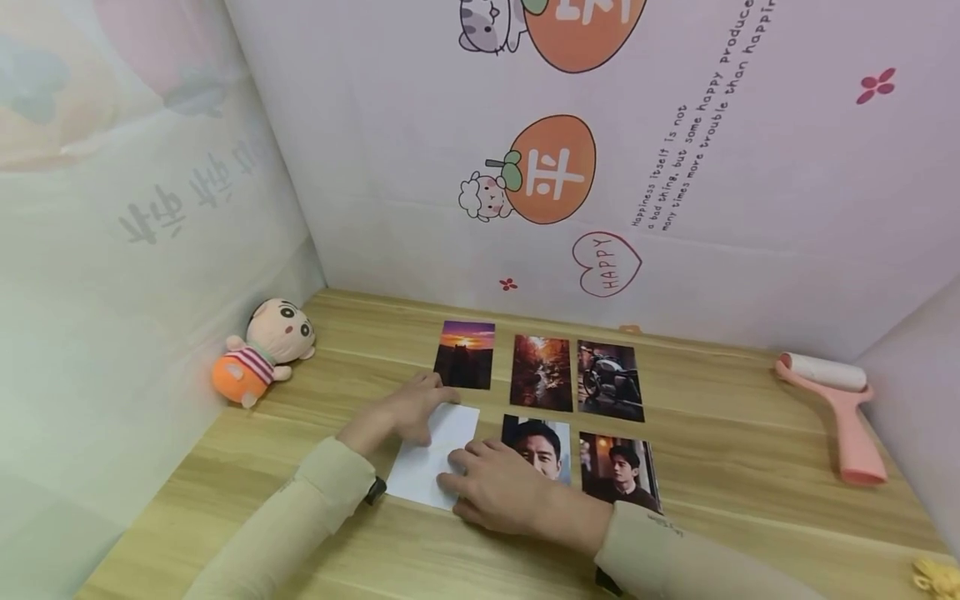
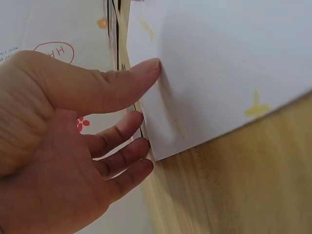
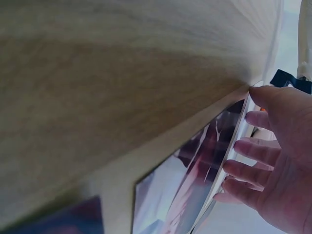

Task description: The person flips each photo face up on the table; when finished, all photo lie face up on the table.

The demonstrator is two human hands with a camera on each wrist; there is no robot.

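A white sheet (image 1: 431, 458) lies on the wooden table (image 1: 450, 550), at the left of the lower row of photos; faint yellow marks show on it in the left wrist view. My left hand (image 1: 411, 408) rests at the sheet's upper left, its thumb (image 2: 141, 80) on the white face and its other fingers by the edge. From the right, my right hand (image 1: 506, 487) touches the sheet's edge with loosely extended fingers. It partly covers a portrait photo (image 1: 543, 442). Beside that portrait lies another one of a person in dark clothes (image 1: 622, 475).
Behind the sheet lie a sunset photo (image 1: 465, 357), an autumn stream photo (image 1: 542, 375) and a motorcycle photo (image 1: 611, 383). A plush doll (image 1: 262, 350) leans by the left wall. At right are a pink lint roller (image 1: 843, 408) and a small yellow object (image 1: 936, 577).
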